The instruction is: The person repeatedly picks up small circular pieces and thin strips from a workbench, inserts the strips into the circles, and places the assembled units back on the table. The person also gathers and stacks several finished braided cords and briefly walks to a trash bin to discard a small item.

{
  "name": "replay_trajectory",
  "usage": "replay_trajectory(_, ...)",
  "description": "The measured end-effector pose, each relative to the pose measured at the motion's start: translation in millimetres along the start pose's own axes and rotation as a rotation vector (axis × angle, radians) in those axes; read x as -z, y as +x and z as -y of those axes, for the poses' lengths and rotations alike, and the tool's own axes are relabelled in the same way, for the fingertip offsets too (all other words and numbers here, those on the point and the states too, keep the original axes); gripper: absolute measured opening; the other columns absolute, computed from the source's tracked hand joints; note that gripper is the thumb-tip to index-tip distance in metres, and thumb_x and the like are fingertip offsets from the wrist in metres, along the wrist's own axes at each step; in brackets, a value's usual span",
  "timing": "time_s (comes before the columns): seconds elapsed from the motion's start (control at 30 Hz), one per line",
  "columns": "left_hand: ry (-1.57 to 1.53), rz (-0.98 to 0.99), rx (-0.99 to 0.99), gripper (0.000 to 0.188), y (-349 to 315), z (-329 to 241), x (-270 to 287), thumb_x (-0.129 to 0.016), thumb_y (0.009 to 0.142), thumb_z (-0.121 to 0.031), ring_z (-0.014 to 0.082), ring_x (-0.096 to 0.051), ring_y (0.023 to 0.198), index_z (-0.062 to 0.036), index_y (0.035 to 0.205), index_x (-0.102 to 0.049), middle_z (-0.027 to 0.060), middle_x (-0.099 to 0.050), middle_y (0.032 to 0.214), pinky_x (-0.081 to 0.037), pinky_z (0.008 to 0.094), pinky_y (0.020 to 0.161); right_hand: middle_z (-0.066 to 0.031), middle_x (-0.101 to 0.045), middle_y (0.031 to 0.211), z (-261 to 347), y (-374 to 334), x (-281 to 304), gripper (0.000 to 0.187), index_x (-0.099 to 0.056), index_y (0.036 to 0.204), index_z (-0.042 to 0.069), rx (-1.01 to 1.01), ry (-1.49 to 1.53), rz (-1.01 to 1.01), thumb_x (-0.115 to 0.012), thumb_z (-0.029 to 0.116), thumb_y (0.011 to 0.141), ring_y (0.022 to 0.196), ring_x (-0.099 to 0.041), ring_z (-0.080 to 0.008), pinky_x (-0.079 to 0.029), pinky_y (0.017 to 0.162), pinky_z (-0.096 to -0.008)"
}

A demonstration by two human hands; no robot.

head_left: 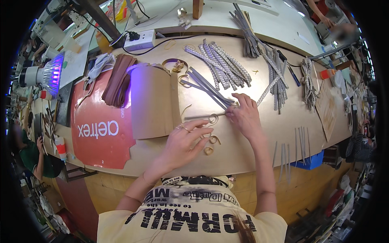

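While the right hand (245, 116) pinches a grey strip (198, 116) | left hand (183, 142): grip unclear | blue bin (311, 161): contents indistinct

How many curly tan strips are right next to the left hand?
3 visible: a top curl by the left hand, a middle curl below it, and a bottom curl nearest the person. Others may be hidden.

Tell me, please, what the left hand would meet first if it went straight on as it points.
The left hand would probably meet the tan curl just ahead first, with the right hand farther along; whether it touches the curl now is unclear.
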State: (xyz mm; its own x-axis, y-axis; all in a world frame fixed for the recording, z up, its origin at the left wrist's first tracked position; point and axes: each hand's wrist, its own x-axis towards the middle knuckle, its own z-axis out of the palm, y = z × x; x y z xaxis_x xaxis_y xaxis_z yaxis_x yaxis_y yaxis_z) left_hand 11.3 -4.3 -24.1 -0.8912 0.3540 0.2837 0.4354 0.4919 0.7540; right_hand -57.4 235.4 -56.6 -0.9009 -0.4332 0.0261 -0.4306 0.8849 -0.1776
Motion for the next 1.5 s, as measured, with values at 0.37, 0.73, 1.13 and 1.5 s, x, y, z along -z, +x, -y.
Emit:
replay_trajectory(0.37, -0.699, -0.287, 0.416, 0.042, 26.9, -0.4, -2.4, -0.062, 0.095, -0.01, 0.0111, -0.058, 0.101, 0.0007, 0.135, -0.053, 0.0115, -0.06, 0.128, -0.047, 0.0249, 0.083, -0.0051, -0.059, 0.127, 13.2, -28.4, 34.0, 0.011, -0.067, 0.098, 0.009, 0.076, 0.77, -0.022, -0.066, 0.015, 0.089, 0.117, -0.051, -0.0246, -0.033, 0.101, -0.0395)
replay_trajectory(0.73, -0.668, -0.572, 0.188, 0.02, 52.7, 3.7, 16.2, -0.067, 0.093, -0.006, 0.0073, -0.055, 0.074, -0.0018, 0.111, -0.072, 0.0049, -0.065, 0.102, -0.045, 0.0202, 0.067, -0.0101, -0.061, 0.109, 9.9, -18.1, 43.2, 0.027, -0.061, 0.113, 0.005, -0.275, 0.33, -0.262, -0.066, 0.006, 0.086, 0.1, -0.058, -0.029, -0.044, 0.089, -0.0409)
replay_trajectory(1.13, 0.074, -0.5, -0.273, 0.048, 47.9, -9.7, 5.5, -0.071, 0.071, 0.014, 0.0161, -0.063, 0.075, -0.005, 0.115, -0.072, 0.0066, -0.062, 0.098, -0.054, 0.0252, 0.063, -0.0072, -0.065, 0.086, 98.4, -28.1, 78.4, 0.009, -0.069, 0.098, -0.004, -0.089, 1.35, -0.251, -0.067, -0.001, 0.089, 0.066, -0.058, -0.0098, -0.047, 0.059, -0.0242)
replay_trajectory(1.5, 0.197, -0.437, -0.326, 0.057, 41.4, -16.1, 11.2, -0.067, 0.062, 0.012, 0.02, -0.066, 0.081, -0.0049, 0.116, -0.072, 0.0074, -0.064, 0.1, -0.056, 0.0292, 0.066, -0.0042, -0.064, 0.086, 106.8, -26.3, 83.9, 0.01, -0.067, 0.099, -0.006, -0.238, 1.499, -0.295, -0.063, 0.0, 0.093, 0.068, -0.057, -0.0048, -0.046, 0.058, -0.0186)
